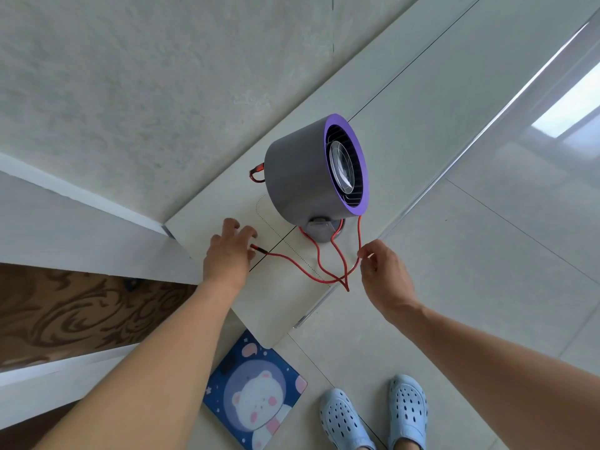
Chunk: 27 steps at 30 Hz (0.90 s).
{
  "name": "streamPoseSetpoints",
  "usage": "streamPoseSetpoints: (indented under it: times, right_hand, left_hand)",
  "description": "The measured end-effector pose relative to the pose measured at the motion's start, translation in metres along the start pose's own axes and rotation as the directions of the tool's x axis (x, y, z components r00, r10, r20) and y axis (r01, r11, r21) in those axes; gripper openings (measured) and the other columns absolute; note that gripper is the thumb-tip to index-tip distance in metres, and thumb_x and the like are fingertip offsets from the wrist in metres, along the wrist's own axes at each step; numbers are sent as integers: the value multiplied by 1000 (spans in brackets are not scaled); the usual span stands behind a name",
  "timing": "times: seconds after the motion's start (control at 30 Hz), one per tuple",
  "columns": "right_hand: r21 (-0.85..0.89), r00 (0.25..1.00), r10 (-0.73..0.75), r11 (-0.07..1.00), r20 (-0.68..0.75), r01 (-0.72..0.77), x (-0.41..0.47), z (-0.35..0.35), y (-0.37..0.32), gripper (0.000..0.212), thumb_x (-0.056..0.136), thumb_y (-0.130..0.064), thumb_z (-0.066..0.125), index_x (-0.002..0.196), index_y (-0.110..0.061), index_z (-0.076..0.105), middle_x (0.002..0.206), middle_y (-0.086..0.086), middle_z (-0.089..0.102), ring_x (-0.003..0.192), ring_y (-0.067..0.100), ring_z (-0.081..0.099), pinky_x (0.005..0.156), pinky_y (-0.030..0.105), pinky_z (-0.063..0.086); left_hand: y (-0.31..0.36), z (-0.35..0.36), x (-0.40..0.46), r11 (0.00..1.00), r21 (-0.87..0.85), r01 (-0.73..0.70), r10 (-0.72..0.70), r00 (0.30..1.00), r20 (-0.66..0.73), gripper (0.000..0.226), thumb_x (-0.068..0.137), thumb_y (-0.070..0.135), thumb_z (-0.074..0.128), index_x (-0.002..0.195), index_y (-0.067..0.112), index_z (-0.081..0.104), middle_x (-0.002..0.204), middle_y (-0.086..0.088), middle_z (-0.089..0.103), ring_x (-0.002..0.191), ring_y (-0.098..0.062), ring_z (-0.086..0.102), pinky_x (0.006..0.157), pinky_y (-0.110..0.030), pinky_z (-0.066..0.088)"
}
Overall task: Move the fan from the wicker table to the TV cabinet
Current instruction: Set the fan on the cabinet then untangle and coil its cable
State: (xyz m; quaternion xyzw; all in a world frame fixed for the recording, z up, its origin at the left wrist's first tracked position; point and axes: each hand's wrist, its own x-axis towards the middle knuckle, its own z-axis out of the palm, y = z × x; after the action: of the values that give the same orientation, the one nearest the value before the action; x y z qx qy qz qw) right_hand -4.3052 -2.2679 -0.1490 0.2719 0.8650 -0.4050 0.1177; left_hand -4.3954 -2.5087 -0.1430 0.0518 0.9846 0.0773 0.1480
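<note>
A small grey fan (298, 172) with a purple front ring stands upright on its base on the pale TV cabinet top (227, 196), facing right. Its red cable (292, 261) loops over the cabinet top and hangs a little past the front edge. My left hand (229, 251) rests by the cable's plug end, thumb and fingers at the plug. My right hand (381, 271) pinches the cable to the right of the fan's base, just past the cabinet edge. The wicker table is not in view.
A textured wall rises behind the cabinet. A blue bear-print scale (256, 391) lies on the tiled floor below the cabinet edge, beside my feet in pale blue clogs (373, 414). A dark wood panel (65, 306) shows at the left.
</note>
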Motion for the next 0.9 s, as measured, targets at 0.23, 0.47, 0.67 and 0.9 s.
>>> streamPoseSetpoints:
  times: [0.23,0.47,0.67,0.9]
  right_hand:
    - [98,980,-83,993,182,66,-2,1,-1,19,96,-26,55,90,-16,69,66,-8,57,58,7,50,54,23,39]
    - [209,983,-15,978,183,-24,-10,0,-5,44,97,-37,49,72,-4,63,53,0,44,52,20,41,55,32,36]
    - [265,986,-22,964,164,-23,-15,-7,-3,44,97,-42,45,76,-6,59,65,4,53,61,22,49,59,33,39]
    - [310,992,37,948,122,-74,-18,-11,1,25,94,-40,52,100,-15,57,86,8,71,78,24,68,74,40,54]
  left_hand:
    - [3,-8,-30,991,-132,-35,45,996,78,34,89,44,61,110,18,58,98,0,57,83,-22,62,66,-28,42]
    - [31,-3,-72,814,-536,221,-109,966,233,39,79,54,67,98,21,63,88,5,67,82,-17,66,67,-38,60]
    - [67,4,-86,683,-675,278,-144,958,248,30,86,50,62,96,22,62,85,3,65,79,-14,61,67,-36,56]
    - [82,6,-87,692,-663,285,-126,952,278,29,94,50,51,108,27,62,91,1,63,88,-19,61,77,-45,57]
